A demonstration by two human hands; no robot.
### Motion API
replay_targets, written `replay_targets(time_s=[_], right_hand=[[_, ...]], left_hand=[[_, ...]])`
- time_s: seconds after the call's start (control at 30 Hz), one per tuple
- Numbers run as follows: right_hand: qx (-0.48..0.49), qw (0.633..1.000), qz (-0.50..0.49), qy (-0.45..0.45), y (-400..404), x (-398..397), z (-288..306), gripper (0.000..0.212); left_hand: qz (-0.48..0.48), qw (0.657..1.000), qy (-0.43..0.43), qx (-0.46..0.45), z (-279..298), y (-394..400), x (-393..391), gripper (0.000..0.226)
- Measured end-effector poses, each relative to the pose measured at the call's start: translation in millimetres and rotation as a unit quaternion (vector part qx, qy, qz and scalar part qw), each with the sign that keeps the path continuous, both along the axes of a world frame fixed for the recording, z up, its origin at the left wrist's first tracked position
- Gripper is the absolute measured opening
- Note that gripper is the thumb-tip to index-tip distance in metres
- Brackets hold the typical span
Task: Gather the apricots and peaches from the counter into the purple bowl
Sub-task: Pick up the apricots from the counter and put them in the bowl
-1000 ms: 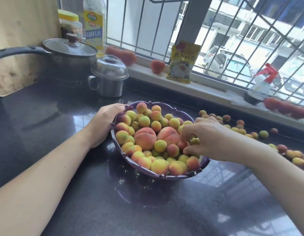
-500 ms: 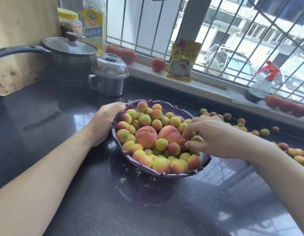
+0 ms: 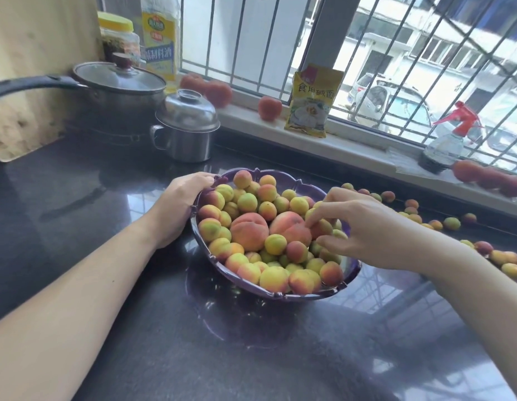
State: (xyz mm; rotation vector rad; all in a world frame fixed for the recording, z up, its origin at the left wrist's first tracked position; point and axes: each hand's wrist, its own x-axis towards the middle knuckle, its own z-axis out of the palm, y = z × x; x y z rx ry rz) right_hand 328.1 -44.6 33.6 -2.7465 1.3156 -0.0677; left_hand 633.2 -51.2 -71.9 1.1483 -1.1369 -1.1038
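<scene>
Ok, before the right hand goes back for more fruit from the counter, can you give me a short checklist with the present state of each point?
1. Purple bowl steadied: ok, the left hand grips its rim.
2. Right hand free of fruit: cannot tell; its fingers sit on the fruit in the bowl, over a small apricot.
3. Room in the bowl: not ok, fruit is heaped around the two peaches; more may roll off.
4. Loose apricots within view: ok, they lie on the counter to the right, below the sill.
5. Path to them: ok, nothing stands between.
</scene>
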Motion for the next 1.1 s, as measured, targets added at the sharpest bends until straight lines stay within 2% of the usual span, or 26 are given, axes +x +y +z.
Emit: replay_targets(time_s=[0.27,0.4,0.5,0.63,0.7,0.77,0.83,0.87,0.9,0.93,1.0,1.07,1.1], right_hand=[[0.027,0.997,0.039,0.058,1,1,-7,0.029],[0.029,0.999,0.040,0.019,1,1,-9,0.033],[0.004,0.999,0.041,0.002,0,2,-14,0.023],[-0.016,0.999,0.047,-0.016,-1,3,-22,0.019],[-0.017,0.998,0.046,-0.027,-1,0,-23,0.017],[-0.006,0.996,0.031,-0.085,-1,-7,-21,0.015],[-0.034,0.974,-0.036,-0.222,-5,-20,-20,0.011],[-0.066,0.949,-0.091,-0.293,-11,-30,-24,0.009],[-0.102,0.922,-0.155,-0.341,-20,-41,-32,0.010],[-0.138,0.900,-0.221,-0.349,-30,-52,-43,0.013],[-0.182,0.889,-0.330,-0.259,-50,-74,-73,0.020],[-0.162,0.893,-0.391,-0.151,-61,-88,-101,0.029],[-0.151,0.894,-0.403,-0.127,-65,-91,-110,0.032]], left_hand=[[-0.021,0.999,0.033,0.002,2,2,-2,0.046],[-0.016,0.999,0.039,-0.006,2,2,-3,0.051],[-0.013,0.999,0.041,-0.007,2,1,-3,0.052],[-0.008,0.999,0.035,-0.005,1,0,-3,0.041],[-0.010,0.999,0.032,-0.005,0,1,-3,0.043],[-0.016,0.999,0.035,-0.003,1,1,-3,0.047],[-0.020,0.999,0.036,-0.006,1,2,-3,0.047],[-0.019,0.999,0.035,-0.005,2,2,-3,0.047],[-0.019,0.999,0.035,-0.003,2,2,-4,0.047],[-0.020,0.999,0.035,-0.002,3,3,-3,0.048],[-0.021,0.999,0.035,-0.002,3,2,-3,0.050],[-0.019,0.999,0.038,0.000,2,2,-4,0.051],[-0.017,0.999,0.042,0.000,2,2,-4,0.051]])
